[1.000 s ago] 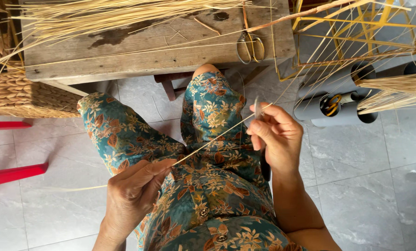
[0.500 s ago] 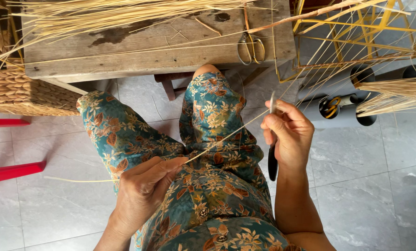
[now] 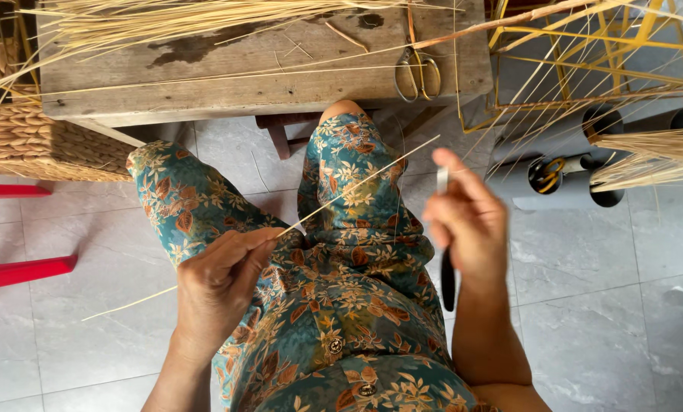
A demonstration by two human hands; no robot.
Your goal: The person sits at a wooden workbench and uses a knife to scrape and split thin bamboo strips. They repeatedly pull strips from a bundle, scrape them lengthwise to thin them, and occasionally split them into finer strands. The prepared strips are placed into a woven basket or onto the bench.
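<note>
Left hand (image 3: 218, 286) over the lap, thumb and fingers pinched on one pale straw strip (image 3: 334, 200); the strip runs up-right across the knee, its tail trailing down-left over the floor tiles. Right hand (image 3: 467, 221) closed round a small knife (image 3: 446, 259), blade up, dark handle below the fist, just clear of the strip's tip. Judged: strip very light, springy, splits easily; best held near the worked end. Farther: wooden bench (image 3: 227, 95), scissors (image 3: 416, 70) near its right front edge, straw bundle (image 3: 196, 17) along its back.
</note>
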